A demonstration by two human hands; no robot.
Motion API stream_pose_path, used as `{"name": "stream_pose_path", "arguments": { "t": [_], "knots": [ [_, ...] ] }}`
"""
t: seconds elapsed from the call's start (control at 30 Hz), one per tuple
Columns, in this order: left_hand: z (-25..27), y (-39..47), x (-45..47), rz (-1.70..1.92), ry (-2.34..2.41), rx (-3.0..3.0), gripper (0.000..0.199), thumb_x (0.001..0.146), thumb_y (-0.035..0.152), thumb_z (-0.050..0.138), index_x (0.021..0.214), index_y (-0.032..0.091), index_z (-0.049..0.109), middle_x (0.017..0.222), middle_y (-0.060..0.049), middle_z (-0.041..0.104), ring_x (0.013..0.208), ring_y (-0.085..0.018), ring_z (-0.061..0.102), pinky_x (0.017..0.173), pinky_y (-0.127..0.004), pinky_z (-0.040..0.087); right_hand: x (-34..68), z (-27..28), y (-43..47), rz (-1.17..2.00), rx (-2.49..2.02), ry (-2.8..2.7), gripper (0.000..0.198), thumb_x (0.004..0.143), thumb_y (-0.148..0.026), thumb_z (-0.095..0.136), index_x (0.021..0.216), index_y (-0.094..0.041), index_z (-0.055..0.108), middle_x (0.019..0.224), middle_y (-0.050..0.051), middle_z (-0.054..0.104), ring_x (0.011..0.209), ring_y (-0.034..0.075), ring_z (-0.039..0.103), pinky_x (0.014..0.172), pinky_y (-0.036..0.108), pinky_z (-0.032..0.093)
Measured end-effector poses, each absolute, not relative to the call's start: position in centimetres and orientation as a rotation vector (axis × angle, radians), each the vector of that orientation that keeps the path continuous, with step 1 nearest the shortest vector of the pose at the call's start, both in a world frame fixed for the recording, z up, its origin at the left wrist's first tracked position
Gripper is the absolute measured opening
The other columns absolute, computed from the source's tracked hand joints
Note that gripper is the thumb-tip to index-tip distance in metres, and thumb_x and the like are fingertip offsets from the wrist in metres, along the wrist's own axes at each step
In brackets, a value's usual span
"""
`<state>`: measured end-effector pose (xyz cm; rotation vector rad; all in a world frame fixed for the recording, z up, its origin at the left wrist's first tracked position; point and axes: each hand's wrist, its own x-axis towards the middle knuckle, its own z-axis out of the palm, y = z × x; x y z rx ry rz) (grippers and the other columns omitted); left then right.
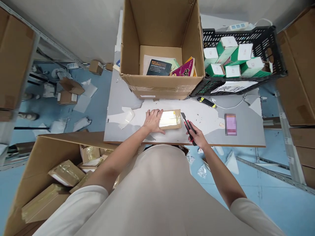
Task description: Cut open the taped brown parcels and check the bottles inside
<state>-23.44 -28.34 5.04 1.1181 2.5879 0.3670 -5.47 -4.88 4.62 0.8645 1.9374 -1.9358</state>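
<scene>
A small taped cardboard box [175, 119] with a white label lies on the white table [209, 126] in front of me. My left hand [154, 121] rests on its left end, fingers spread and laid flat over it. In my right hand [196, 133] is a black and red box cutter [189, 127], gripped by the handle. The cutter's blade points up and left, close to the box's right end; whether it touches the cardboard I cannot tell.
A big open carton [162, 82] with several books stands at the back, beside a black crate [270, 65] of green and white boxes. A yellow and black cutter [206, 102] lies below the crate. At lower left, a large carton [27, 177] holds several taped parcels [67, 172].
</scene>
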Motion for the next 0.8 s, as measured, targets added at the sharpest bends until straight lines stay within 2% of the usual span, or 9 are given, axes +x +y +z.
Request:
{"name": "stream_pose_path", "arguments": {
  "t": [0.13, 0.3, 0.43, 0.6, 0.8],
  "knots": [
    [4.9, -28.4, -23.7, 0.38, 2.583, 1.134, 0.119, 0.043, 0.064, 0.078, 0.14, 0.014, 0.032, 0.13, -0.021, 0.043, 0.118, -0.04, 0.039, 0.104, -0.05, 0.02, -5.3, 4.5, -4.4, -1.917, 0.834, 1.94, 0.077, 0.081, -0.055, 0.057, 0.147, -0.029, 0.028, 0.083, 0.0, 0.061, 0.048, 0.007, 0.054, 0.042, 0.022, 0.047],
    [4.7, -28.4, -24.1, 0.395, 2.544, 1.162, 0.114, 0.045, 0.064, 0.076, 0.138, 0.015, 0.032, 0.131, -0.019, 0.042, 0.12, -0.039, 0.037, 0.102, -0.046, 0.021, -6.1, 4.7, -2.8, -1.881, 0.743, 1.92, 0.073, 0.083, -0.051, 0.056, 0.147, -0.028, 0.029, 0.073, -0.003, 0.059, 0.046, 0.008, 0.052, 0.041, 0.021, 0.045],
    [4.4, -28.3, -24.0, 0.387, 2.563, 1.109, 0.117, 0.04, 0.062, 0.079, 0.138, 0.016, 0.033, 0.132, -0.019, 0.043, 0.118, -0.039, 0.038, 0.101, -0.048, 0.022, -6.3, 5.6, -1.0, -1.757, 0.681, 1.907, 0.067, 0.085, -0.045, 0.055, 0.146, -0.029, 0.032, 0.062, -0.006, 0.054, 0.04, 0.007, 0.048, 0.037, 0.019, 0.041],
    [4.1, -28.2, -23.9, 0.438, 2.55, 1.126, 0.117, 0.04, 0.061, 0.078, 0.138, 0.016, 0.033, 0.132, -0.018, 0.042, 0.118, -0.039, 0.038, 0.1, -0.049, 0.022, -6.5, 6.7, -0.1, -1.511, 0.636, 2.082, 0.059, 0.085, -0.036, 0.055, 0.142, -0.029, 0.042, 0.058, -0.006, 0.052, 0.036, 0.005, 0.045, 0.035, 0.018, 0.041],
    [4.3, -28.0, -23.9, 0.379, 2.574, 1.059, 0.108, 0.045, 0.059, 0.076, 0.136, 0.018, 0.036, 0.13, -0.017, 0.045, 0.115, -0.039, 0.039, 0.097, -0.049, 0.023, -5.9, 8.2, -1.3, -1.443, 0.629, 2.112, 0.06, 0.085, -0.033, 0.055, 0.143, -0.03, 0.04, 0.055, -0.006, 0.051, 0.035, 0.007, 0.046, 0.033, 0.018, 0.04]
  ]
}}
